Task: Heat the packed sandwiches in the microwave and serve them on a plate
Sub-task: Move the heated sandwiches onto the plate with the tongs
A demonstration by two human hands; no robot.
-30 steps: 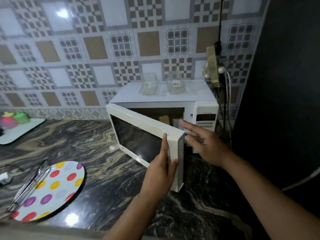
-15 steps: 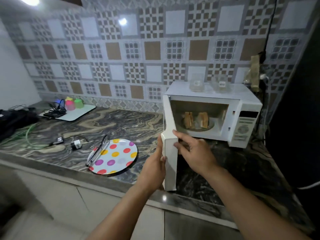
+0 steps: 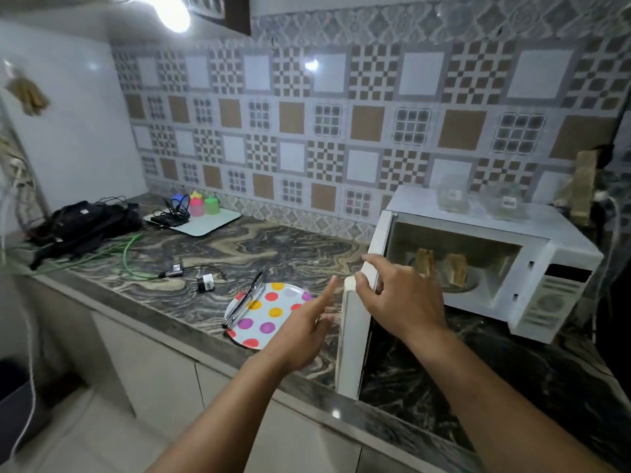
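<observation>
Microwave door swung wide, sandwiches waiting: my right hand (image 3: 403,303) curls its fingers and thumb over the top edge of the white microwave door (image 3: 355,336), which stands edge-on just in front of me; my left hand (image 3: 307,331) hovers just left of that door with fingers straight and spread, holding nothing, and I cannot tell whether its fingertips brush the door's outer face; beyond my right hand the white boxy microwave oven (image 3: 532,254) sits on the dark marbled stone worktop (image 3: 273,247), and inside it two browned sandwich halves (image 3: 440,271) stand upright on the glass turntable; to the left of my left hand, on the worktop, lies the round white plate with coloured polka dots (image 3: 273,314), a pair of metal tongs (image 3: 244,302) resting across its far-left rim; I judge the step in hand to be the unloading after heating, with serving not yet begun; the next move, as I read it, calls for letting go of the door, taking up the tongs, and reaching into the cavity with care, since the bread may be hot and may tip.
</observation>
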